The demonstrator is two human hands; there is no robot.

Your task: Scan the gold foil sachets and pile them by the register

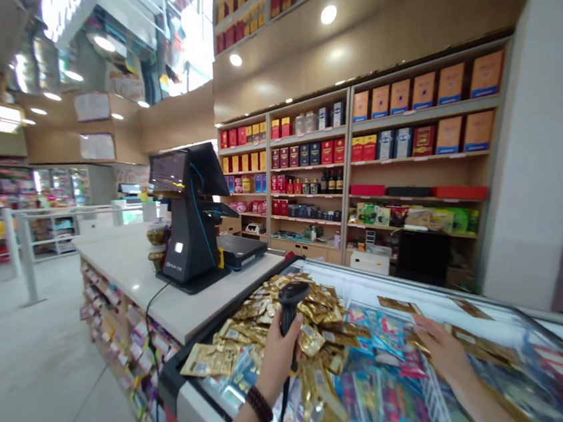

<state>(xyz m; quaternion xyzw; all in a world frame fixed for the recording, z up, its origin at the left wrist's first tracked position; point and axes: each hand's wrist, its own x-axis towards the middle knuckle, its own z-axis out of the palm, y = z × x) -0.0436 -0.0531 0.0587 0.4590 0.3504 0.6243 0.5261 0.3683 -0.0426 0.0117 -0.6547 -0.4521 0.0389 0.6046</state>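
Note:
My left hand (282,339) is wrapped round the handle of a black barcode scanner (293,294), whose head points away from me. A dark cord hangs below it. Under and around the scanner lies a heap of shiny gold packets (261,309), some of them with white label patches. My right hand (436,345) reaches in from the right, fingers stretched out to the left and apart, over blue packets (389,333). A bit of gold wrapper shows beneath its fingers; I cannot tell whether they touch it. More gold packets (486,347) lie beside that hand.
The packets lie on and in a glass-topped chest freezer (185,362) with a white wire divider (444,416). Left of it stands a white counter (121,248) with a black checkout terminal (190,221) and a flat scale (241,252). Shelves of boxes (307,153) line the back wall.

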